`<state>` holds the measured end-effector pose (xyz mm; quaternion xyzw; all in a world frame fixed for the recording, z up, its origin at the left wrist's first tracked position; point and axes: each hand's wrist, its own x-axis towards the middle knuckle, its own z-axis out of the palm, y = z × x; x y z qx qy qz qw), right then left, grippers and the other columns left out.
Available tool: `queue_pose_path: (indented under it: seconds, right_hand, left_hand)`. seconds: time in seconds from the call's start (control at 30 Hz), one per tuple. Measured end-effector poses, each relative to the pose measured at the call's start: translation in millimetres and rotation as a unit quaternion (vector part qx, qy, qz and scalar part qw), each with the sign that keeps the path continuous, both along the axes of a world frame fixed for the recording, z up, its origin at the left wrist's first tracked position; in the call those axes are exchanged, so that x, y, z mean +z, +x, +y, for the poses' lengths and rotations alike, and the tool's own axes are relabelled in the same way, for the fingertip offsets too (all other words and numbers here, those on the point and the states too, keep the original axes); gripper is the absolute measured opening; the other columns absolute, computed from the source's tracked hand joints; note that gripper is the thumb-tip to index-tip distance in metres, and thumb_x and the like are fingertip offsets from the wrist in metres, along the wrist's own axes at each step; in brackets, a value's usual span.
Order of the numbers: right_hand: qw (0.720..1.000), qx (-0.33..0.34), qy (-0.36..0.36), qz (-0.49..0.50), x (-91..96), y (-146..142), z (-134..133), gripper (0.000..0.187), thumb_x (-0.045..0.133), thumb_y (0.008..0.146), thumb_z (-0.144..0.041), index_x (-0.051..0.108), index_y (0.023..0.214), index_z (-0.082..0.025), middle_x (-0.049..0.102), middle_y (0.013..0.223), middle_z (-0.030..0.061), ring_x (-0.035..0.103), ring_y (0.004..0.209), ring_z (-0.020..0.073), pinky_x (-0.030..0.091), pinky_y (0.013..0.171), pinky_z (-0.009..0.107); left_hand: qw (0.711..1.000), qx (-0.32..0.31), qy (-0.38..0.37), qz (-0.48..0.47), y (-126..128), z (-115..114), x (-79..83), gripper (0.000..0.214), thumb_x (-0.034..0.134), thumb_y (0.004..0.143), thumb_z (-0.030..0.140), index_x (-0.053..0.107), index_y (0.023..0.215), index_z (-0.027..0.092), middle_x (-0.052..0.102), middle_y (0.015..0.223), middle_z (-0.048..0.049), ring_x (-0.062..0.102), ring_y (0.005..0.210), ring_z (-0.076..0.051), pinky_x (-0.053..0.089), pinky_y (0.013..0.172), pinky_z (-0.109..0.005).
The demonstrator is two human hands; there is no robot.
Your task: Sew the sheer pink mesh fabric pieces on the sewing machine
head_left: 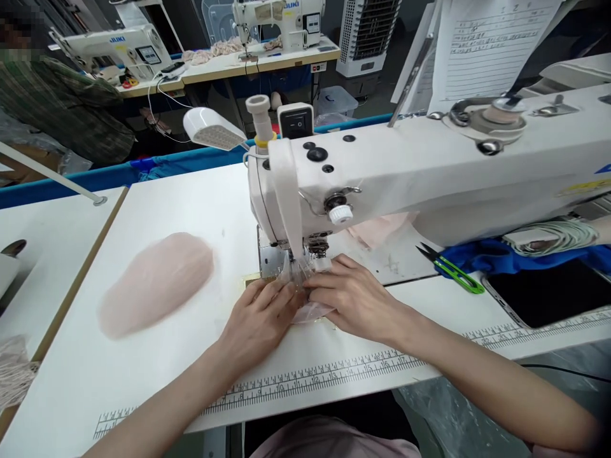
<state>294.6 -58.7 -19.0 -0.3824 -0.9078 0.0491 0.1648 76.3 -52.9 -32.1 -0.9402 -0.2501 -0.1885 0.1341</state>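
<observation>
My left hand [260, 318] and my right hand [351, 296] rest side by side on the white table in front of the needle of a white sewing machine [382, 172]. Their fingertips press together on a small piece of pale pink sheer fabric [310, 310] just under the presser foot. Most of that fabric is hidden beneath my fingers. A blurred oval piece of pink fabric [155, 283] lies apart on the table to the left of my left hand.
Green thread snips [453, 270] lie right of the needle beside blue cloth [482, 257]. A ruler strip [334, 372] runs along the table's front edge. A lamp head [214, 130] sits behind the machine. Another person [52, 95] sits far left near other sewing machines [128, 48].
</observation>
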Motion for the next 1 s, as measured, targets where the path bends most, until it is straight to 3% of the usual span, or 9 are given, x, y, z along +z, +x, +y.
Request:
queue_pose_path:
  seconds: [0.07,0.13,0.7,1.0]
  right_hand:
    - [1.000,-0.001,-0.003,-0.001,0.6,-0.2,-0.4,0.016,0.060,0.081,-0.008,0.071,0.082,-0.019,0.074,0.098,0.0030,0.057,0.092,0.0188,0.036,0.080,0.033]
    - [1.000,0.000,-0.005,0.002,1.5,-0.2,-0.7,0.015,0.061,0.081,-0.009,0.071,0.084,-0.019,0.073,0.102,0.0018,0.057,0.093,0.0188,0.035,0.081,0.033]
    - [0.997,-0.018,0.076,0.028,-8.4,-2.3,8.8,0.017,0.060,0.082,-0.005,0.070,0.084,-0.018,0.075,0.100,0.0002,0.060,0.085,0.0169,0.036,0.084,0.032]
    - [0.987,-0.030,0.152,0.033,-24.2,-1.8,24.1,0.021,0.059,0.083,-0.003,0.073,0.090,-0.017,0.073,0.070,0.0013,0.059,0.084,0.0191,0.038,0.082,0.033]
  left_hand:
    - [1.000,0.017,0.007,0.015,-1.3,-4.1,-1.2,0.030,0.053,0.090,0.012,0.063,0.118,0.017,0.065,0.124,-0.0087,0.057,0.112,-0.023,0.041,0.092,-0.037]
    - [0.999,0.025,-0.002,0.025,-2.9,-6.1,-3.2,0.032,0.051,0.092,0.012,0.061,0.121,0.016,0.064,0.126,-0.0102,0.055,0.119,-0.024,0.038,0.097,-0.039]
    - [0.999,0.030,-0.033,-0.010,-2.9,14.2,-7.0,0.029,0.049,0.093,0.014,0.064,0.118,0.017,0.067,0.121,-0.0112,0.062,0.114,-0.023,0.032,0.109,-0.050]
    - [0.998,0.048,-0.031,-0.017,-3.6,33.2,-12.9,0.028,0.047,0.094,0.015,0.063,0.118,0.017,0.065,0.124,-0.0109,0.061,0.115,-0.022,0.026,0.111,-0.051]
